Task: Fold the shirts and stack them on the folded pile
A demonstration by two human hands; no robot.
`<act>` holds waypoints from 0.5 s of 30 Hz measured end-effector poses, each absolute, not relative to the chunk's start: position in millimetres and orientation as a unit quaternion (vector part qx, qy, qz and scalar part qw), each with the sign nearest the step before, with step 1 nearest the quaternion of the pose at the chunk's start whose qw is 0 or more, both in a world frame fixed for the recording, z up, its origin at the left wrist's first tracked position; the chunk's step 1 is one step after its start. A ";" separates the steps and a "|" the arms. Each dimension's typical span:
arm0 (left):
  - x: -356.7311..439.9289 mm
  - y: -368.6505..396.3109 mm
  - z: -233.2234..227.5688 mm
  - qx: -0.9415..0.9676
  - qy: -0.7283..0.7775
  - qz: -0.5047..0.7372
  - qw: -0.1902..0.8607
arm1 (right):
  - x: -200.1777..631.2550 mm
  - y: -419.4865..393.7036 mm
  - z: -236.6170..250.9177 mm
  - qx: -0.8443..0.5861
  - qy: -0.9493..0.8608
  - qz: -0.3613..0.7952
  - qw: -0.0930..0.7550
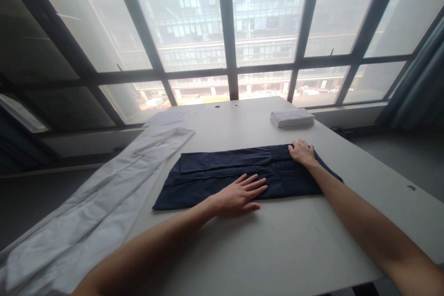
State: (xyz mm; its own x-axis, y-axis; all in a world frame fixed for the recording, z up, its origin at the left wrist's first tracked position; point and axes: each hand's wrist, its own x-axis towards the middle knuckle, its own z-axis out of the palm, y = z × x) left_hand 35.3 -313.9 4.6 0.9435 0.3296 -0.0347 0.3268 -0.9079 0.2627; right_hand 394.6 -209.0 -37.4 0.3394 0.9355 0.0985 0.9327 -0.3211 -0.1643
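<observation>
the white garment (93,203) runs off the lower left edge, and the left hand (239,194) covers part of the navy garment's (215,173) near hem.

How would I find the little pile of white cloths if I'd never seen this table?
Start at the big window and look down to the white table below it. Near its far right side, beyond the right hand, sits the pile of white cloths. It is small, square and neatly stacked, unlike the dark blue garment or the long white cloth.
</observation>
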 end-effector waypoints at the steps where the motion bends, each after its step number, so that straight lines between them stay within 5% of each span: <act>1: 35.5 -314.2 5.8 0.976 0.170 0.002 0.135 | 394.7 -208.9 -37.5 -0.813 -0.575 0.007 0.096; 15: 37.1 -313.0 4.0 0.976 0.172 0.003 0.133 | 393.0 -210.4 -36.8 -0.808 -0.579 -0.010 0.111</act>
State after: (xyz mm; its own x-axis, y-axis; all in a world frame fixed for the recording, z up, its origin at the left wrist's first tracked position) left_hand 37.1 -313.0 4.0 0.9409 0.3362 -0.0405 0.3348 -0.9055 0.2608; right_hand 393.0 -210.4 -36.8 0.3305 0.9327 0.1445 0.9371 -0.3060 -0.1680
